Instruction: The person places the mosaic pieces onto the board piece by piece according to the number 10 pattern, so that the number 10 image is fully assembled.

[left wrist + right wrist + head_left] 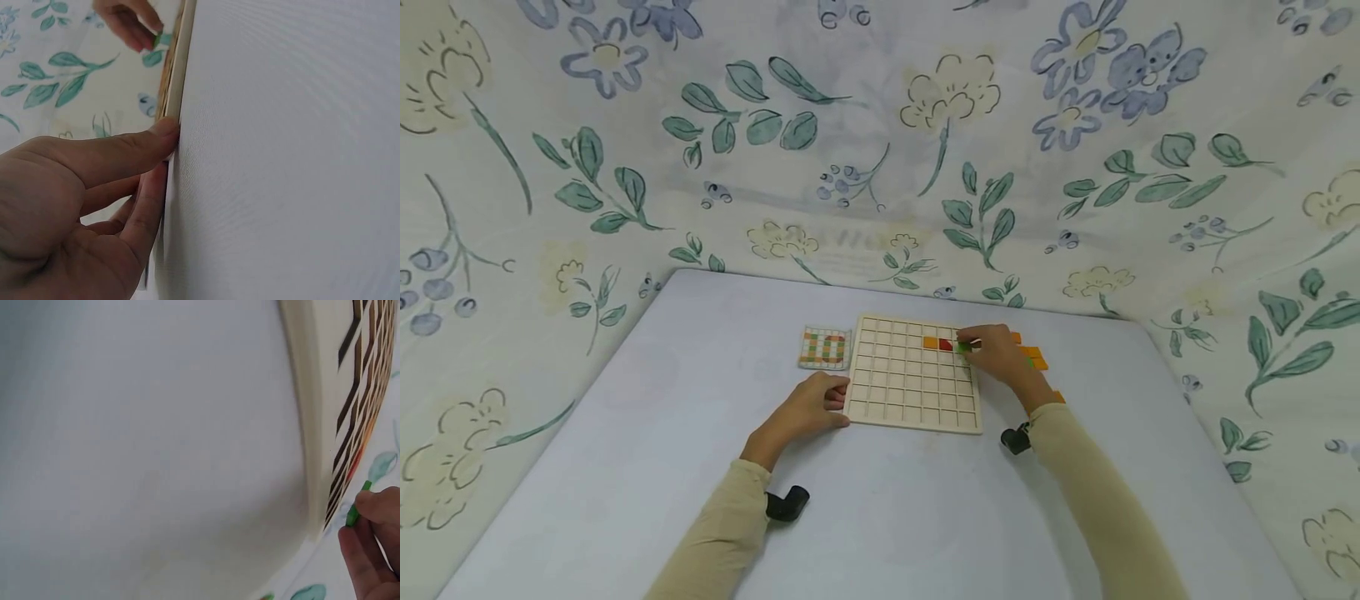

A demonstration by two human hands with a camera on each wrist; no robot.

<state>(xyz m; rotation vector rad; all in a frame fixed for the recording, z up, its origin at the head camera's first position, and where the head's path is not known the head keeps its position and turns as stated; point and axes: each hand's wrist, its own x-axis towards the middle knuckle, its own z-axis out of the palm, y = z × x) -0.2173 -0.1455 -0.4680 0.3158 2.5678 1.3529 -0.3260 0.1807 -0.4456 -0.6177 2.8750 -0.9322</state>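
A light wooden grid board [891, 392] lies flat on the table. My left hand [808, 408] touches its left side, thumb at the near corner; the left wrist view shows the thumb [125, 153] against the rim. My right hand [996, 354] pinches a small green tile [353, 515] between thumb and fingertips over the board's far right part. In one row of the grid sit an orange tile [931, 342] and, just right of it, a mostly red tile [945, 344].
Left of the board lies a pattern card [825, 347] with coloured squares. Several orange tiles [1036, 357] lie beyond the board's right edge, partly behind my right hand. The white table [880, 508] meets a floral cloth [865, 208] at the back.
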